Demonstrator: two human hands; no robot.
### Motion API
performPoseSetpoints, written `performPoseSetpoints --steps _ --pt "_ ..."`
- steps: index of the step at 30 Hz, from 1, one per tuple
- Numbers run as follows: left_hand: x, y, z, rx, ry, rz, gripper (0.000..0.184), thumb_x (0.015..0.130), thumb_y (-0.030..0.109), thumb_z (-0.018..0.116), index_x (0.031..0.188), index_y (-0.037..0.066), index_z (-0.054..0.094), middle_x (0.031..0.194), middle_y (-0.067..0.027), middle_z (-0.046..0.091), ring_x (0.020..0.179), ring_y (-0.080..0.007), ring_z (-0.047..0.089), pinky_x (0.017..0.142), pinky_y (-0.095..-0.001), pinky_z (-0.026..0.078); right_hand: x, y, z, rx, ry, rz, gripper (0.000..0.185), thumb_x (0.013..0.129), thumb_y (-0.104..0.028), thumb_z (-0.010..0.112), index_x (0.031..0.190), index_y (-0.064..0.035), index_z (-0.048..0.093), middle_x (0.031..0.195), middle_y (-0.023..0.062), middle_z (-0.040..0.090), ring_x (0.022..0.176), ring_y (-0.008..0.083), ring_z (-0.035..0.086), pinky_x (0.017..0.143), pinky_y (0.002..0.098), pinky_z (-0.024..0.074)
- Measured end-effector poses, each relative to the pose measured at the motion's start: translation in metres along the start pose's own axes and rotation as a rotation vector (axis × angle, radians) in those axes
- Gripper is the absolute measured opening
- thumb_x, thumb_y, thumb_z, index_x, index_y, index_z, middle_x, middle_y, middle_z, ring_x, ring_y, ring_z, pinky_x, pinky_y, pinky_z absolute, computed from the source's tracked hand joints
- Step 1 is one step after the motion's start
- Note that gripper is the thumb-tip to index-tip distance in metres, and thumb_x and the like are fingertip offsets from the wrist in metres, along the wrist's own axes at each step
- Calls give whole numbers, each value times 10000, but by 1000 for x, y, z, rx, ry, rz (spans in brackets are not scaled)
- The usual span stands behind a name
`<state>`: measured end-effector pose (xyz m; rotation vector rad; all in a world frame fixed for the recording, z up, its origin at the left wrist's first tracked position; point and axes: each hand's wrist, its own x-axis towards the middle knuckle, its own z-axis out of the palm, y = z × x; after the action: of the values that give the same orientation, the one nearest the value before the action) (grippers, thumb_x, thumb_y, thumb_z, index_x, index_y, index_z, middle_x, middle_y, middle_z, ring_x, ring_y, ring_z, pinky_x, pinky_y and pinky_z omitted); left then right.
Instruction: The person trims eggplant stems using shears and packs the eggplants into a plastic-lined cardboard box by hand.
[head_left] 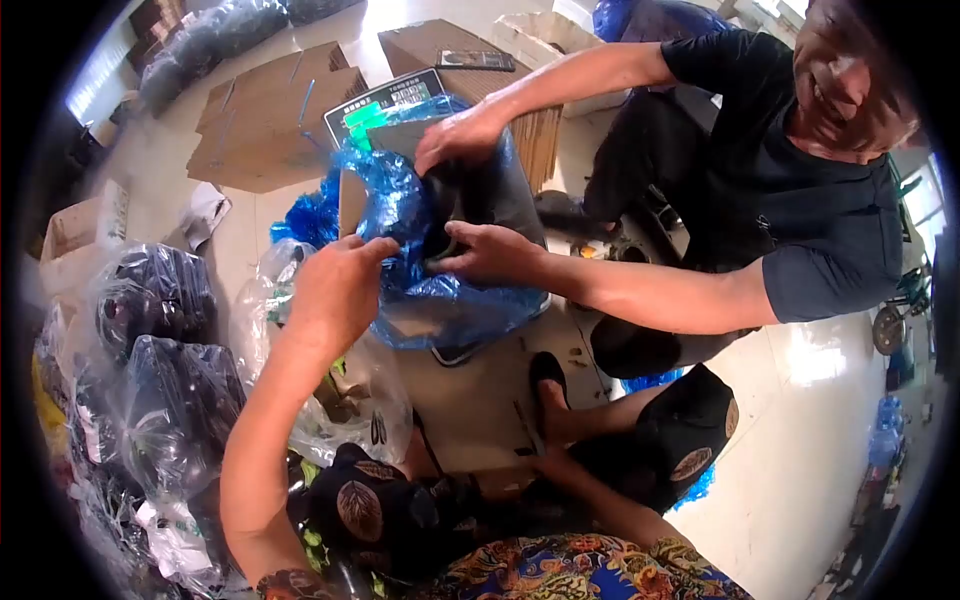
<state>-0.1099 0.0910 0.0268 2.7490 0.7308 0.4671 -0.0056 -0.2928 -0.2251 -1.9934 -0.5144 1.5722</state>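
Blue translucent plastic bag (400,200) gapes in and around a tan cardboard box (352,200) in front of the wearer, its crumpled film probably serving as a liner. The wearer's left hand (340,280) pinches the bag's edge between thumb and fingers, apparently to hold the mouth wide. Opposite, a co-worker's upper hand (460,138) and lower hand (495,253) reach into the opening beside black contents (443,190), seemingly to settle them. The wearer's right hand (550,464) is low, near a slim blade-like strip (525,428); whether it grips that, one cannot tell. Behind the box, a dark-framed keypad panel (400,95) tilts, likely for reading. Farther out, folded brown cardboard (270,120) and clear-wrapped dark bundles (175,410) flank the work, seemingly set aside.
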Motion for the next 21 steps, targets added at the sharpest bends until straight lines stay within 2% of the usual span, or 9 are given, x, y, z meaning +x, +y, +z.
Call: performPoseSetpoints --steps 4,7,9,11,14,17,18,20,21 --pt "12 2 19 -51 137 159 349 791 -66 539 1078 82 671 909 -184 627 843 -389 594 731 -424 489 6 9 8 -27 55 -42 585 851 -296 682 1282 51 493 1125 137 614 1033 209 578 904 319 461" --pt "14 -12 32 108 -113 209 347 775 -74 532 1056 74 672 900 -173 627 849 -368 587 751 -413 488 2 13 10 81 48 -154 578 849 -283 681 1285 47 493 1143 147 617 1054 217 580 908 328 463" --pt "22 -8 30 -115 -56 125 320 783 -58 544 1048 66 671 965 -158 630 904 -347 600 821 -433 484 1 13 9 115 -23 -18 583 853 -273 678 1300 43 477 1150 144 613 1044 217 581 895 329 470" --pt "31 -16 33 26 -58 267 307 789 -55 542 1045 61 666 988 -170 621 963 -355 586 855 -427 470 5 19 8 101 5 11 567 856 -278 676 1285 46 493 1135 142 618 1023 213 588 874 328 479" --pt "37 -14 29 -306 -15 208 313 769 -65 531 1029 52 660 998 -182 615 996 -365 562 875 -423 456 12 20 12 16 -3 30 521 854 -318 675 1200 58 570 1076 146 641 967 207 606 835 332 491" --pt "42 -35 43 132 -76 250 375 707 -34 571 1051 81 668 944 -151 620 923 -373 582 796 -468 483 23 25 13 -215 -139 95 522 844 -400 671 1064 72 648 994 165 665 899 211 623 808 355 498" --pt "40 -46 53 -78 -14 257 402 689 -75 537 1050 53 658 957 -162 632 947 -372 598 823 -446 493 50 54 21 -447 -110 29 548 837 -441 668 1008 80 669 960 176 673 879 212 628 801 363 499" --pt "48 -10 31 -333 297 145 423 672 -147 486 1020 24 653 1047 -172 649 987 -342 627 853 -392 499 32 28 9 -305 -29 -22 588 833 -477 657 1054 68 644 951 190 671 859 233 633 791 377 500" --pt "50 2 15 -505 287 9 355 704 -141 504 975 19 669 1030 -175 659 939 -337 641 816 -401 505 25 21 9 -233 -13 -28 604 831 -492 652 1074 61 635 947 196 671 850 240 635 786 382 501"
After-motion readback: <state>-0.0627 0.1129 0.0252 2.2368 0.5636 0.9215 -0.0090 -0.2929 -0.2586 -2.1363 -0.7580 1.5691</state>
